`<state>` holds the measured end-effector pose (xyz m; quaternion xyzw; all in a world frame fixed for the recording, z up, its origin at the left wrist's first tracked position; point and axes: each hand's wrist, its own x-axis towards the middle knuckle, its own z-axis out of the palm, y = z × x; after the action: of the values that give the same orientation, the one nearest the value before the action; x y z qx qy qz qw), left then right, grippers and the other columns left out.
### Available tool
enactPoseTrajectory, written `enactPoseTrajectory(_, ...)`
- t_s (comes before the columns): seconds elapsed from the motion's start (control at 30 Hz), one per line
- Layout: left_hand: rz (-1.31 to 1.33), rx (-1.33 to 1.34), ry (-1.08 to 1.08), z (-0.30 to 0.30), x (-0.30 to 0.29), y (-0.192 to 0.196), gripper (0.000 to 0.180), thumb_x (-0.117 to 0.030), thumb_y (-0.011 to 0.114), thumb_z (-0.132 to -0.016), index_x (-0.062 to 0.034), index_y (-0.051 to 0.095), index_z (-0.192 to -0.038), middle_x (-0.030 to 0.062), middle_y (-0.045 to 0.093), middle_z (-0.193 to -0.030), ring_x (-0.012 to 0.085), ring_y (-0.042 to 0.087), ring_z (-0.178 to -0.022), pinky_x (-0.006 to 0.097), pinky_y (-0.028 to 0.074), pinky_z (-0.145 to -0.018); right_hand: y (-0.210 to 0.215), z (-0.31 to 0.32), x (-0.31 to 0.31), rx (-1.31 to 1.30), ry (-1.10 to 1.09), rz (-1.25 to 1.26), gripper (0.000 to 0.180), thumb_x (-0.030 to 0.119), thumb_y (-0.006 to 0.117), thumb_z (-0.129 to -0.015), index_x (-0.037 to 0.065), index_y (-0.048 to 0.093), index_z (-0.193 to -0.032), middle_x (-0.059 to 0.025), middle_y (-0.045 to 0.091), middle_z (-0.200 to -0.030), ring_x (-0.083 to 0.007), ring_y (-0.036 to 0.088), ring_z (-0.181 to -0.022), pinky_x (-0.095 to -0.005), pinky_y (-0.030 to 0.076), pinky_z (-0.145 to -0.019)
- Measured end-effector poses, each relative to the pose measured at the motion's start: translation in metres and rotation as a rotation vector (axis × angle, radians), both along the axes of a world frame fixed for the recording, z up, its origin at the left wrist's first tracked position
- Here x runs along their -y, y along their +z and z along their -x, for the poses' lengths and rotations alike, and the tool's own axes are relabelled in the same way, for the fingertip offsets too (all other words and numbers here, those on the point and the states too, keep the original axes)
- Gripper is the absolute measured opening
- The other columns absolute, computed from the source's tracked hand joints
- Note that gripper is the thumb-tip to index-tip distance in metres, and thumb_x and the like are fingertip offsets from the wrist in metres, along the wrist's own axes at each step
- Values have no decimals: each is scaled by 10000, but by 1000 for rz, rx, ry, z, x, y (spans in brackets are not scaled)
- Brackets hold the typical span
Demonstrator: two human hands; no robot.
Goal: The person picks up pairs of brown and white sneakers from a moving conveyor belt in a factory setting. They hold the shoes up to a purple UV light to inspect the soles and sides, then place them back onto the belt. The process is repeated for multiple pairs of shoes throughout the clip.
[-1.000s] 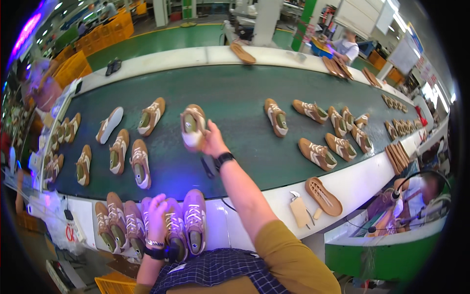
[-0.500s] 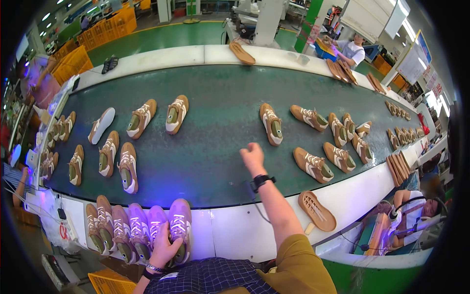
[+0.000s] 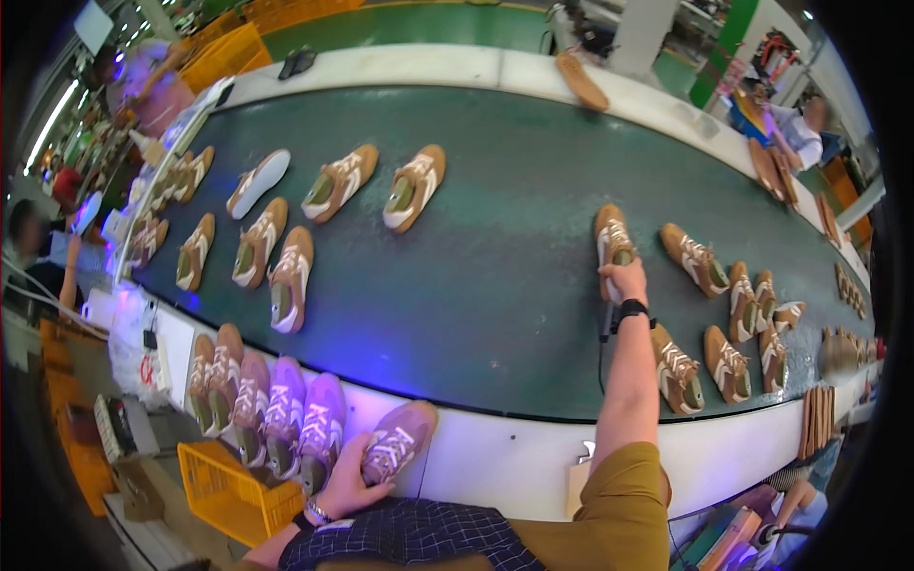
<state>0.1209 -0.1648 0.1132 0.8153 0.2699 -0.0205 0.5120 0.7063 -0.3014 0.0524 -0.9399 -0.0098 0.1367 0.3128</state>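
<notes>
My right hand (image 3: 625,282) is stretched out over the green belt and closed round the heel of a tan sneaker (image 3: 610,226) with white laces and a green insole. The sneaker's toe points away from me. At the near ledge my left hand (image 3: 350,483) grips another tan sneaker (image 3: 402,440), tilted with its toe to the right. Beside it on the left, several sneakers (image 3: 322,419) stand in a row along the ledge, tinted purple by the light. The fingers of my left hand are partly hidden by the shoe.
Several sneakers lie on the green belt (image 3: 457,285), in a left group (image 3: 291,276) and a right group (image 3: 727,362). An orange crate (image 3: 224,485) is below the ledge at left. Brown soles (image 3: 817,423) lean at the right. Other people work around the belt.
My right hand has moved forward and right and taken hold of the sneaker on the belt. My left hand has shifted a sneaker rightward from the row and turned it. The view has shifted.
</notes>
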Motion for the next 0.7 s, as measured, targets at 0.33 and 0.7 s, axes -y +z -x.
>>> enactPoseTrajectory(0.33,7,-99,-39,5,-9,-3,950,-228,778,-558,37,310,-1341,238,422,-1279,356,390,-1220,409,294,-1040,-8,88,18,42,51,69,719,262,759,-591,-80,406,-1115,-276,594,-1031,-368,607,-966,-375,470,-850)
enactPoseTrajectory(0.7,886,111,238,8,-20,9,717,25,623,-653,-7,369,-1323,84,525,-1164,191,514,-1081,301,402,-930,52,297,81,-594,132,-881,596,124,685,-639,18,514,-1200,-45,599,-1104,-172,565,-1014,-292,430,-888)
